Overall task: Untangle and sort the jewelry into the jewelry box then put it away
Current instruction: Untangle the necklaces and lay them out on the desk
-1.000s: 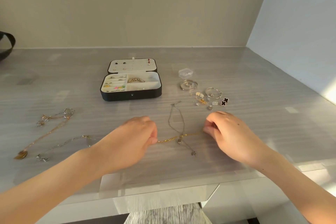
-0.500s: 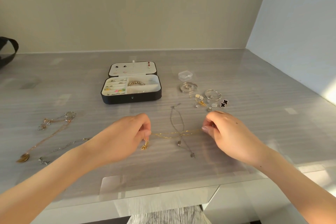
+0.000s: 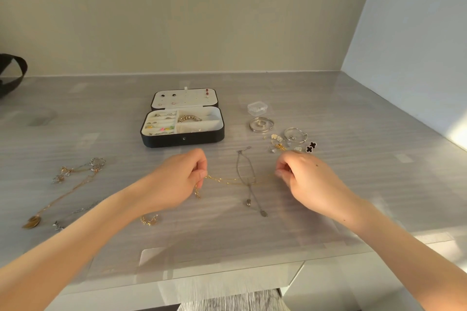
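Observation:
A thin gold chain is stretched between my hands above the grey table. My left hand pinches its left end, and a short length dangles below the fingers. My right hand pinches the right end. The chain crosses over a silver necklace that lies on the table with two small pendants. Behind my hands stands the black jewelry box, its lid open, with rings, earrings and a beaded bracelet in its white compartments.
Tangled gold and silver necklaces lie at the left, a small gold piece by my left forearm. Bangles, a clear plastic case, small earrings and black clover studs sit at the right. A wall borders the right side.
Both hands have lifted the gold chain off the table and drawn it taut. My left hand moved up and away from me. A loose end now hangs below it.

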Demonstrator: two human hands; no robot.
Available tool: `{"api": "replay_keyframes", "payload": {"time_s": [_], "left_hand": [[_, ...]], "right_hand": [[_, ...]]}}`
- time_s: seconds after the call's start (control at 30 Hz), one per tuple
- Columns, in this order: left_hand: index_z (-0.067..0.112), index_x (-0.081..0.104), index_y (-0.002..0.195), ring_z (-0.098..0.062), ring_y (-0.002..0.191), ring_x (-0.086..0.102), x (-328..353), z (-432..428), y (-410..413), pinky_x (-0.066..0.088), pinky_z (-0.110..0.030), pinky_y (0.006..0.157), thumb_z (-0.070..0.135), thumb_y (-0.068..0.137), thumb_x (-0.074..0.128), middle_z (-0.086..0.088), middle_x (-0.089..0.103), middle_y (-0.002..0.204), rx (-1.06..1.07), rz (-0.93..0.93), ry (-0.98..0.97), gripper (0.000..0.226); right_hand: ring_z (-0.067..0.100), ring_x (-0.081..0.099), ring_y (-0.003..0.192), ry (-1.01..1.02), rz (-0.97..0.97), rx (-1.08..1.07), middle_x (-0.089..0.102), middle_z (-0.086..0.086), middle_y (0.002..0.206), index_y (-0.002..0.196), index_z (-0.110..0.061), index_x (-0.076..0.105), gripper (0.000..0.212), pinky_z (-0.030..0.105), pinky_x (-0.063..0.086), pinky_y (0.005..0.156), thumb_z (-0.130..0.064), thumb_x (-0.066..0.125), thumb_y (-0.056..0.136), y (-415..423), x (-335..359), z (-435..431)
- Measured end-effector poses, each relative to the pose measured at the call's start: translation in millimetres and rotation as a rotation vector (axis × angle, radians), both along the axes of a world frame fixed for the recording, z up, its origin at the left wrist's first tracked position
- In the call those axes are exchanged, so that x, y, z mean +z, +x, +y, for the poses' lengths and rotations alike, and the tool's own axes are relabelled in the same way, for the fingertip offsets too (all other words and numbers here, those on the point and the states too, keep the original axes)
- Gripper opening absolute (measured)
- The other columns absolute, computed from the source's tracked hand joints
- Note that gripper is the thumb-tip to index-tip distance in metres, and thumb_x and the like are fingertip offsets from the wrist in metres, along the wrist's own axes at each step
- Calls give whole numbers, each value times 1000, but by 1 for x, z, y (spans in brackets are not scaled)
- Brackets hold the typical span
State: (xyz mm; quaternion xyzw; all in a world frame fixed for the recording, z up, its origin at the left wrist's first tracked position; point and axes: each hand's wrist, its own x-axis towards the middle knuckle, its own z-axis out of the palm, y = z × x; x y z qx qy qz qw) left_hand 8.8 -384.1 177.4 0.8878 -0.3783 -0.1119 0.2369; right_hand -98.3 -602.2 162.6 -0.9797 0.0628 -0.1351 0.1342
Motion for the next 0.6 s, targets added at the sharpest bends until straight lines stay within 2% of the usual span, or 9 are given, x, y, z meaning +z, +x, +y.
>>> {"api": "replay_keyframes", "payload": {"time_s": [0.13, 0.33, 0.4, 0.5, 0.6], "left_hand": [[20, 40, 79, -7, 62, 43, 0, -1, 6, 32, -18, 53, 13, 97, 39, 6, 56, 73, 26, -31, 41, 19], [19, 42, 85, -17, 76, 50, -3, -3, 9, 41, -35, 69, 16, 96, 39, 3, 57, 81, 52, -83, 147, 12], [18, 43, 88, -20, 79, 50, -4, -4, 8, 41, -36, 72, 18, 97, 39, 5, 54, 80, 53, -105, 169, 10], [21, 43, 87, -16, 78, 47, -5, -6, 9, 38, -32, 68, 24, 97, 41, 11, 47, 75, 64, -139, 200, 10], [23, 43, 87, -16, 84, 47, -3, -9, 7, 36, -29, 70, 33, 95, 44, 11, 45, 81, 64, -242, 221, 13]], "right_hand": [[26, 54, 96, -18, 4, -1, 63, 5, 100, 98, -10, 59, 13, 27, 29, 70, -17, 49, 95, 4, -1, 1], [24, 51, 98, -14, 2, -5, 61, 2, 100, 95, -12, 60, 10, 29, 36, 78, -18, 51, 93, 4, -4, 1], [23, 52, 95, -19, -37, 6, 60, 1, 96, 94, -13, 60, 11, 30, 37, 78, -21, 52, 93, 1, -5, 2], [15, 51, 82, 31, -132, 106, 59, -7, 82, 89, -18, 62, 26, 26, 38, 71, -42, 52, 87, -10, -1, 12], [6, 47, 77, 104, -82, 198, 55, -13, 78, 90, -25, 64, 43, 21, 37, 66, -62, 46, 77, -21, 0, 27]]}}
